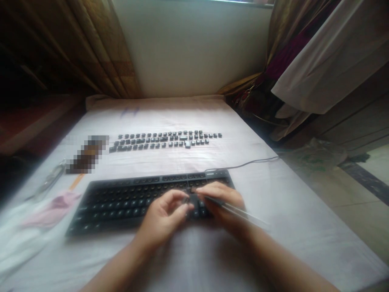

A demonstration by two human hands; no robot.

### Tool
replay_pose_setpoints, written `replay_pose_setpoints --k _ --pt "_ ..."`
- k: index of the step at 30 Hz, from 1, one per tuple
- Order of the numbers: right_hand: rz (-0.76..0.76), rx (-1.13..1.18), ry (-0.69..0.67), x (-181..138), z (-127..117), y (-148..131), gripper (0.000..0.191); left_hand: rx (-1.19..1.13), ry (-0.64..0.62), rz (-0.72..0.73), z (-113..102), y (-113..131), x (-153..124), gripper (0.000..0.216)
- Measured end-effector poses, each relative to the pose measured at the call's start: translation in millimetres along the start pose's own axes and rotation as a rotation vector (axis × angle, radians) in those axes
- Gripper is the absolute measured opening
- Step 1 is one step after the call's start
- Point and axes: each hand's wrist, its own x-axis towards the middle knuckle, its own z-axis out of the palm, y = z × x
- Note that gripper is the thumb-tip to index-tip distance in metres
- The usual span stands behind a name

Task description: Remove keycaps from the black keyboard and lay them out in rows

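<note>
A black keyboard (121,202) lies across the table, its upper rows bare of keycaps while the lower rows still carry theirs. Above its right part, my left hand (167,211) is closed in a pinch around a small dark piece (186,199) that looks like a keycap. My right hand (223,198), just beside it, grips a slim tool (240,213) with a dark front part and a thin pale rear end; blur hides its exact kind. The fingertips of both hands nearly meet. Behind the keyboard, loose black keycaps (152,142) stand in rows.
A pale cloth covers the table (304,243). At left lie a pixelated dark item (88,156), a clear slender object (50,176), a pink cloth (53,209) and white cloth (18,235). The keyboard cable (243,165) runs off the right edge. Curtains (100,44) hang behind.
</note>
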Motion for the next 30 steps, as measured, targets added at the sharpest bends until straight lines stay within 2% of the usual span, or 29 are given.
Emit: replay_pose_setpoints --k 4,7,10,17,23,26,30 --pt "-0.123 -0.404 0.051 0 -2 21 0.027 -0.05 0.026 -0.033 1 1 -2 0.039" --pt "-0.174 -0.695 -0.035 5 -3 32 0.025 -0.041 0.03 0.004 2 3 -2 0.04" --pt "-0.181 -0.809 -0.115 9 -1 34 0.024 -0.025 0.036 0.031 3 3 -2 0.041" --pt "-0.167 -0.857 -0.224 7 2 34 0.022 -0.051 0.028 0.017 2 -1 -3 0.047" --pt "-0.16 -0.875 -0.178 9 1 32 0.021 -0.032 0.029 0.016 1 -5 -3 0.047" --pt "-0.209 -0.768 -0.12 11 0 22 0.023 -0.032 0.029 0.027 0 -6 -3 0.048" --pt "-0.303 -0.494 -0.132 11 3 5 0.022 0.031 0.021 0.021 -2 -5 -3 0.048"
